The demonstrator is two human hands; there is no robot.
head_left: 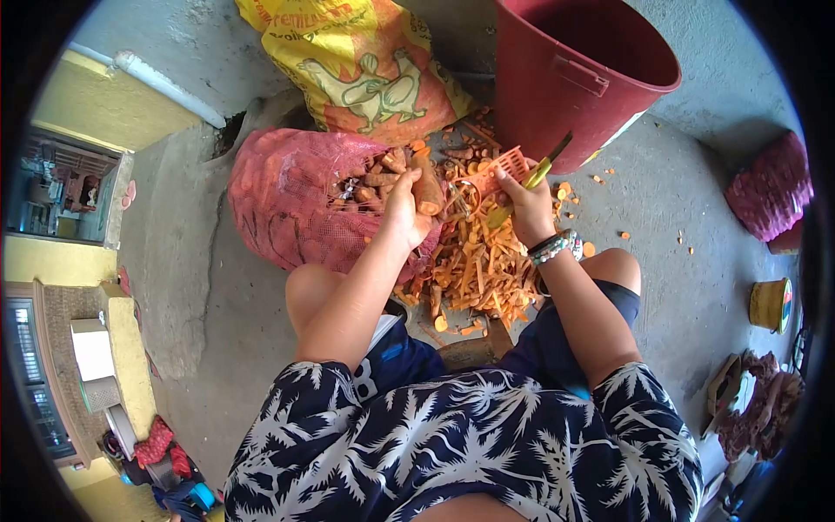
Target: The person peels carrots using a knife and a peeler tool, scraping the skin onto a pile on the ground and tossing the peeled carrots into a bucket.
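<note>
A thick unpeeled carrot (pixel 427 185) is in my left hand (pixel 406 211), its fingers wrapped round one side. This hand is at the mouth of a red mesh sack (pixel 300 200) that holds several more carrots (pixel 379 180). My right hand (pixel 531 209), with bead bracelets at the wrist, is closed on a slim yellow-green tool (pixel 539 172) with a dark pointed end. Whether it is a knife or a peeler I cannot tell. Beside the right thumb is an orange plastic basket (pixel 497 170), partly hidden. Below both hands lies a heap of carrot peelings (pixel 483 270).
A tall red bin (pixel 557 104) stands beyond my right hand, beside a yellow printed sack (pixel 365 78). Carrot ends (pixel 589 250) are scattered on the concrete floor (pixel 670 287). To the right are a purple mesh sack (pixel 770 190) and a yellow bucket (pixel 769 304).
</note>
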